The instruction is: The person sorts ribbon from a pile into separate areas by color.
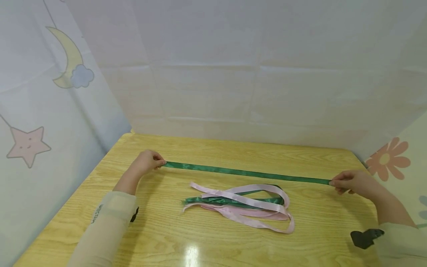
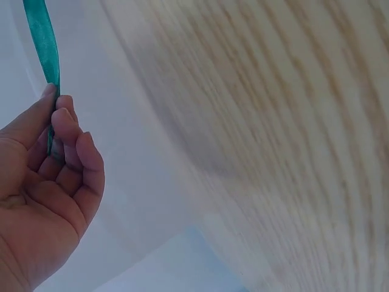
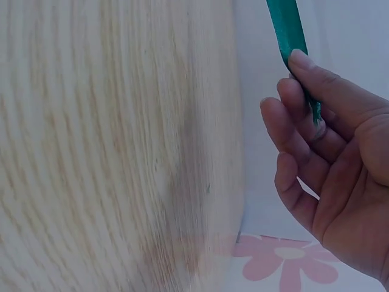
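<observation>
At ten o'clock from the heap of pink and green ribbons (image 1: 247, 200), my left hand (image 1: 146, 163) pinches one end of a green satin ribbon (image 1: 247, 173). The ribbon runs towards three o'clock, taut, narrow and glossy, passing twelve o'clock of the heap. Bare wood grain of the surface (image 1: 233, 152) shows between it and the far edge. At three o'clock from the heap, near the surface's right edge, my right hand (image 1: 355, 184) pinches the other end, well apart from my left.
</observation>
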`<state>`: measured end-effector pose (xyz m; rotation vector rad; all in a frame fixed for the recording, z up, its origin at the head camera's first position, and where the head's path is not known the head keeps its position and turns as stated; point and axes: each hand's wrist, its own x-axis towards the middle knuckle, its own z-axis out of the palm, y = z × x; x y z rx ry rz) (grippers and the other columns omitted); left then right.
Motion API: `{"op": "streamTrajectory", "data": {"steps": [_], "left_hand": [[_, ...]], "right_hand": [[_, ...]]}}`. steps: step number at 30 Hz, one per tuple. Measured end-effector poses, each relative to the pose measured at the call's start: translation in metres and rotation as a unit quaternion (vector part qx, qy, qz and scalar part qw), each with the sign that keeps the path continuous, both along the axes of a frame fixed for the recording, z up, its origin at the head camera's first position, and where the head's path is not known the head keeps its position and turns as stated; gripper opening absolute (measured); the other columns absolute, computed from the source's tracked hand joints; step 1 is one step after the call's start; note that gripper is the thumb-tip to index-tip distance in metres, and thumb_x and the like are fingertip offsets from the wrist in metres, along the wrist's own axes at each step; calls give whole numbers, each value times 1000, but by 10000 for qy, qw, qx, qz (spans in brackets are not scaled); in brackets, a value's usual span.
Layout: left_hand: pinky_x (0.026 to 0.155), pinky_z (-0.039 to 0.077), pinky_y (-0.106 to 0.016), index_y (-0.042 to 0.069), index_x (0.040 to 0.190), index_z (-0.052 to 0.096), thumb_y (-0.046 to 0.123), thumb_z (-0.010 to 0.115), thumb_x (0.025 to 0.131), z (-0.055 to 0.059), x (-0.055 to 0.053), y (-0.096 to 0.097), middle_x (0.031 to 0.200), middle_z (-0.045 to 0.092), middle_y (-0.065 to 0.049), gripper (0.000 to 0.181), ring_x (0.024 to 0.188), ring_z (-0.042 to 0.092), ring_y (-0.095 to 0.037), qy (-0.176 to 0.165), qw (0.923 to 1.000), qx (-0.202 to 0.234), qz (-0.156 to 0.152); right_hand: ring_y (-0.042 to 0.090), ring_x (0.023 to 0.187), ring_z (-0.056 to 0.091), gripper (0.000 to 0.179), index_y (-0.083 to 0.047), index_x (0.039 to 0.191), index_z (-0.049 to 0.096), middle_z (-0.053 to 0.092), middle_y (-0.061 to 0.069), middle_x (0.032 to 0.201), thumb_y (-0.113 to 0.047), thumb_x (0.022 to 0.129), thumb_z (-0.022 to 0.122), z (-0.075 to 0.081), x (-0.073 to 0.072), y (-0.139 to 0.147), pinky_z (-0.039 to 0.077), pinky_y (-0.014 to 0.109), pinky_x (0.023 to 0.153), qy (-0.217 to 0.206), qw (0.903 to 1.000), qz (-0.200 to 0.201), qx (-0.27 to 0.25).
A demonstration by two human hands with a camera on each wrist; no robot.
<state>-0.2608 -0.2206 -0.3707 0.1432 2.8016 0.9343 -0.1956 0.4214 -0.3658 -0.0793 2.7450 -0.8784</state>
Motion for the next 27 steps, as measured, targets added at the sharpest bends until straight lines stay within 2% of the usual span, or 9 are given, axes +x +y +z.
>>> {"op": "streamTrajectory", "data": {"steps": [10, 17, 21, 27], "left_hand": [[75, 49, -43, -1, 106, 60, 17, 54, 95, 6, -1, -3, 93, 63, -18, 21, 83, 62, -31, 75, 9984, 550, 83], [77, 46, -42, 1, 110, 59, 18, 56, 95, 8, -2, -1, 99, 63, -18, 23, 93, 60, -34, 213, 9930, 977, 622], [79, 45, -40, 1, 112, 59, 15, 54, 95, 9, -5, 1, 100, 63, -16, 22, 98, 57, -35, 365, 9910, 989, 826], [79, 45, -37, 0, 114, 59, 15, 53, 95, 10, -12, 6, 102, 61, -16, 25, 101, 56, -35, 356, 9854, 1122, 1232]], "right_hand": [[17, 76, 63, 52, 9, 115, 58, 66, 12, 91, -38, 94, 54, 5, -13, -7, 49, 41, 68, 332, 9994, -100, 17], [15, 78, 62, 58, 9, 121, 54, 66, 11, 96, -42, 94, 52, 7, -19, -9, 49, 40, 68, 390, 9989, -259, -34], [15, 80, 61, 60, 7, 124, 53, 66, 11, 98, -45, 93, 51, 6, -20, -9, 49, 43, 72, 416, 9984, -365, -106], [16, 82, 61, 65, 6, 125, 51, 65, 12, 100, -49, 92, 49, 4, -28, -13, 48, 47, 77, 459, 9975, -520, -164]]}}
